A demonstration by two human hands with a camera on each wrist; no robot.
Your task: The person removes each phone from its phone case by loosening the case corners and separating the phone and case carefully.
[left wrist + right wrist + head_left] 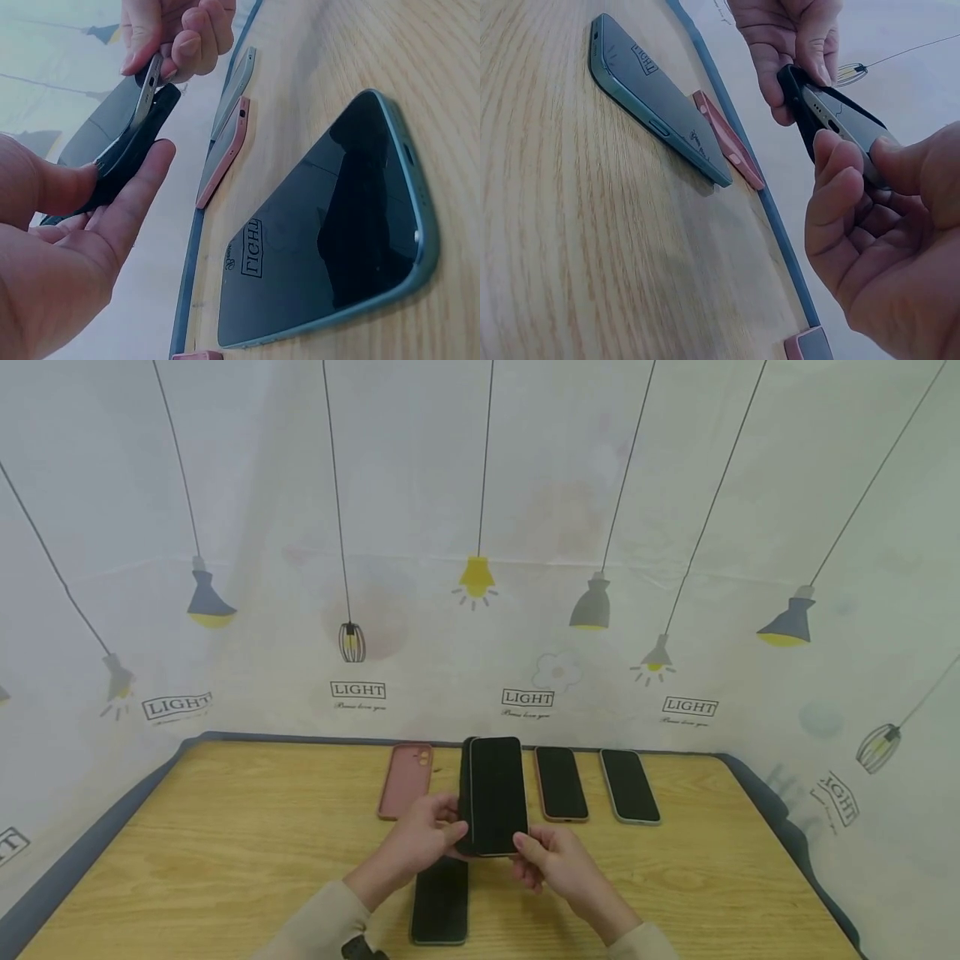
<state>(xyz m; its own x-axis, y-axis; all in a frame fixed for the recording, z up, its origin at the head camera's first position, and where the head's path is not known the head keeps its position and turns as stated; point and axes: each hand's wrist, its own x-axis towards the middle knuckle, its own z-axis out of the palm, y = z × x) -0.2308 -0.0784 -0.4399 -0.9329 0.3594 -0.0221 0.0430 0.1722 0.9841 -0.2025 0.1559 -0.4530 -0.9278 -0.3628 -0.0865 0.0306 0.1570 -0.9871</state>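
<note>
and we're watching the glossy black silver-edged phone [498, 793], held up just past the far end of the green-rimmed black phone [440, 902] on the yellowish wooden table [262, 860]! the right hand [558, 864] pinches its lower corner, fingers curled; the left hand [423, 835], thumb over bent fingers, grips the black phone case [802, 112] behind it. beyond the green-rimmed one we spot the pink phone case [405, 781], leftward, and rightward two phones, pink-rimmed [562, 783] and pale-rimmed [630, 785].

Beige left sleeve [321, 922], matching right sleeve [643, 943], both plain; black strap-like piece [358, 948] at left sleeve, partly out of frame.
</note>
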